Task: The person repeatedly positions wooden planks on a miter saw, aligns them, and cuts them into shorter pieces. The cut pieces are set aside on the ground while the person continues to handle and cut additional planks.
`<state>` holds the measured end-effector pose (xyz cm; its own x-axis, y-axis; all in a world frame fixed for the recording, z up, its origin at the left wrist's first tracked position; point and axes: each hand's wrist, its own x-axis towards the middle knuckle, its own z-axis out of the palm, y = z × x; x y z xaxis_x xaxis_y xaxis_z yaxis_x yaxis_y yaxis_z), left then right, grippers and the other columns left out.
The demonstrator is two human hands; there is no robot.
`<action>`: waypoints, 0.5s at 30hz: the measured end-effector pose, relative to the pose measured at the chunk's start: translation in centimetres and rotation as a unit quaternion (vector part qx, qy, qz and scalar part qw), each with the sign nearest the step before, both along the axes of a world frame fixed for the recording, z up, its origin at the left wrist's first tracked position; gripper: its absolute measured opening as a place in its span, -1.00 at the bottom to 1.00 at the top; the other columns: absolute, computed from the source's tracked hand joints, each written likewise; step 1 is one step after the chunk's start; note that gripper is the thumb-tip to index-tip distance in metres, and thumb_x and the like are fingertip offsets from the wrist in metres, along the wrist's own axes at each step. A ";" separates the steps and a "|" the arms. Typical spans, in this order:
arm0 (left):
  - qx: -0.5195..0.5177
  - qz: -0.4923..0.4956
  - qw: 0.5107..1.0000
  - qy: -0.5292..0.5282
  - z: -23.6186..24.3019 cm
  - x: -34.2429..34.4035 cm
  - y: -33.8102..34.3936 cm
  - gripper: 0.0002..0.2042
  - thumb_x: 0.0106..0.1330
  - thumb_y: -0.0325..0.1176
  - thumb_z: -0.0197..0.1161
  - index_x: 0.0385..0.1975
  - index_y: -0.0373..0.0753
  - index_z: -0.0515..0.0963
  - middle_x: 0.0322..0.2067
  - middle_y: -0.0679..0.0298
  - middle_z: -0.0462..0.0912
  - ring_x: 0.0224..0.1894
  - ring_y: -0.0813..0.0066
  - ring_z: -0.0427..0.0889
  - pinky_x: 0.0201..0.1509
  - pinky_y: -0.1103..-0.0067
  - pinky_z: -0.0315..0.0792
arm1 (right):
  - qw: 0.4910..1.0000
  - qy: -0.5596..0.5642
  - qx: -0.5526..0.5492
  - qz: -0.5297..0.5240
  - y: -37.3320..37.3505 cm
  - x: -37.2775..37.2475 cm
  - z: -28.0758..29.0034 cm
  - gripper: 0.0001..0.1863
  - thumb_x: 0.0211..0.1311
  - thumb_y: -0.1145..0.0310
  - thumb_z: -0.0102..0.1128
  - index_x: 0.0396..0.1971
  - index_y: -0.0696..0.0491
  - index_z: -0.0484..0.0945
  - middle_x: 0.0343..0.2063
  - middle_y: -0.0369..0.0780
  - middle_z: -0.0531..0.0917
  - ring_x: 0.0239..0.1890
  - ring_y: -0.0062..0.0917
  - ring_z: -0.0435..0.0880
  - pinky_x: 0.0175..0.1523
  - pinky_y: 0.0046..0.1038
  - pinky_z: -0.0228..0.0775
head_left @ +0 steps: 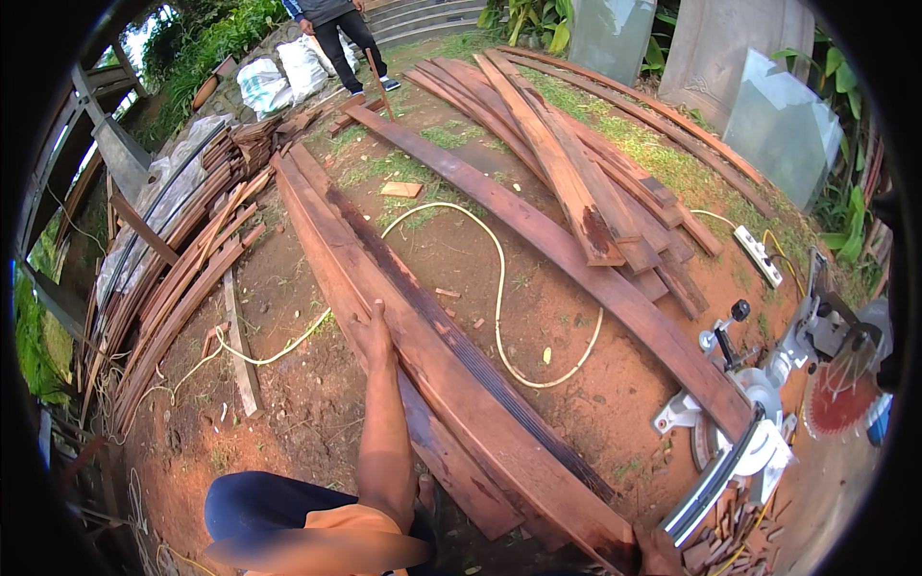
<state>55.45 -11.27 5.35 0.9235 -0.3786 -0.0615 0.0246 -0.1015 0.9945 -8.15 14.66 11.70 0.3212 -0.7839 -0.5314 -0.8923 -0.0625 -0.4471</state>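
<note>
A long reddish-brown wooden plank (451, 403) stretches from the far left of the yard down to the lower right. My left hand (373, 331) grips its left edge partway along, thumb on top, the other fingers partly hidden. At the plank's near end, my right hand (659, 554) is closed on the wood, mostly cut off by the lower rim. Under and beside this plank lie a darker plank (451, 470) and a grooved, dark-edged board (490, 389). To the right, another plank (547, 240) rests with its near end on a mitre saw (754, 413).
A red circular blade (843, 398) shows at the right. Stacked planks (586, 182) lie beyond; more timber (192, 278) is piled left. A pale cable (501, 288) snakes over the soil towards a power strip (759, 256). Offcuts (735, 538) litter the lower right. Another person (336, 38) stands far back.
</note>
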 end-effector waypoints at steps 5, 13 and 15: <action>-0.121 -0.106 0.946 0.282 -0.6 -4.8 3.0 -0.23 0.42 -0.19 0.44 0.48 -0.48 0.25 0.35 -0.15 0.48 0.32 -0.04 0.57 0.40 0.12 0.50 | 0.978 0.163 -0.124 -0.024 7.4 -10.4 -3.8 0.13 -0.03 0.07 0.60 0.59 -0.07 0.22 0.40 0.15 0.37 0.37 0.14 0.41 0.42 0.02 0.31; -0.158 -0.229 0.900 0.334 1.9 -14.2 4.3 -0.38 0.46 -0.26 0.41 0.33 -0.56 0.34 0.19 -0.14 0.59 0.22 0.01 0.65 0.33 0.09 0.59 | 0.969 0.183 -0.128 -0.104 14.0 -16.6 -1.6 -0.12 0.33 -0.04 0.40 0.55 -0.03 0.29 0.08 0.10 0.58 0.04 0.05 0.62 0.10 0.07 0.50; -0.147 -0.243 0.900 0.331 2.7 -14.7 2.4 -0.38 0.47 -0.26 0.40 0.33 -0.56 0.34 0.20 -0.14 0.59 0.23 0.00 0.64 0.34 0.11 0.58 | 0.970 0.162 -0.133 -0.127 13.9 -16.4 -1.3 -0.16 0.38 -0.06 0.36 0.53 -0.01 0.32 0.05 0.11 0.60 0.01 0.05 0.64 0.07 0.07 0.52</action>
